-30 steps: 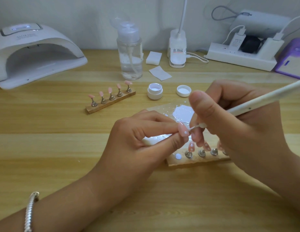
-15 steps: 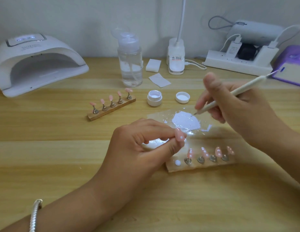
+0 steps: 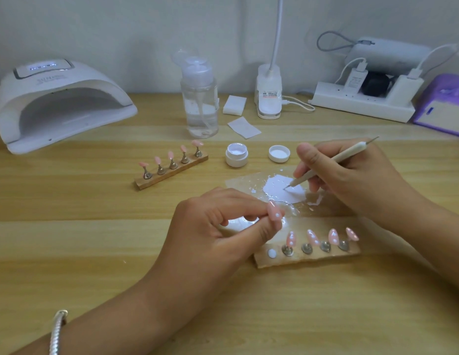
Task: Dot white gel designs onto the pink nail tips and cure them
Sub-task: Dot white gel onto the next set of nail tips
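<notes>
My left hand (image 3: 218,231) pinches a pink nail tip (image 3: 275,211) with white dots between thumb and forefinger. My right hand (image 3: 351,180) grips a white dotting pen (image 3: 333,161), its fine point touching the white gel puddle (image 3: 284,188) on a clear sheet. Just below, a wooden stand (image 3: 307,254) carries several dotted pink tips (image 3: 313,237), and its leftmost post is bare. Farther back on the left, a second stand (image 3: 172,172) holds several plain pink tips. The open gel pot (image 3: 236,155) and its lid (image 3: 279,153) sit behind the puddle.
A white curing lamp (image 3: 62,103) stands open-mouthed at the back left. A clear pump bottle (image 3: 199,98), wipes (image 3: 243,127), a lamp base (image 3: 269,96), a power strip (image 3: 361,103) and a purple box (image 3: 446,106) line the back of the wooden table (image 3: 95,239).
My right hand has lifted the pen away from the tip held in my left hand and moved it back to the gel puddle. My left hand has stayed in place.
</notes>
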Available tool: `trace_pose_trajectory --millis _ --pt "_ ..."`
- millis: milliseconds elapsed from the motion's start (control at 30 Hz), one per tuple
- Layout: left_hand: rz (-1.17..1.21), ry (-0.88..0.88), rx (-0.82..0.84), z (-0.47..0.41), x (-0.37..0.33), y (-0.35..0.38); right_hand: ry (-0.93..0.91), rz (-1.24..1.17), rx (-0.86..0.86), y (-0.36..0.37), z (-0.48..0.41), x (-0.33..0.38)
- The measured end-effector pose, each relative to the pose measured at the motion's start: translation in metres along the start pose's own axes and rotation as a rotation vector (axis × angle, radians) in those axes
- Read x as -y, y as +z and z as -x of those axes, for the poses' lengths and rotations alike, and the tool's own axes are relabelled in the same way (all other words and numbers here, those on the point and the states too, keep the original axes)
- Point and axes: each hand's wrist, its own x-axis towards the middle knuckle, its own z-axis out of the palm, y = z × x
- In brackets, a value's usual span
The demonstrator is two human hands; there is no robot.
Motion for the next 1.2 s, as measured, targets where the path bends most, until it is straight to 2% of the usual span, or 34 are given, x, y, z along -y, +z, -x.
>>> trace_pose_trajectory --millis 533,667,833,1200 --pt "0.052 -0.010 0.017 0.001 -0.002 0.000 0.004 -0.068 -0.035 0.003 0.004 0.002" --pt "0.034 -0.010 0.024 0.001 -0.001 0.000 -0.086 -0.274 -0.062 0.002 0.009 0.025" --pt "0.028 -0.004 0.022 0.001 -0.001 0.000 -0.240 -0.359 -0.124 0.012 0.026 0.053" --pt "0.014 0.039 0.043 0.001 -0.004 -0.001 -0.239 -0.367 -0.082 0.028 0.047 0.058"
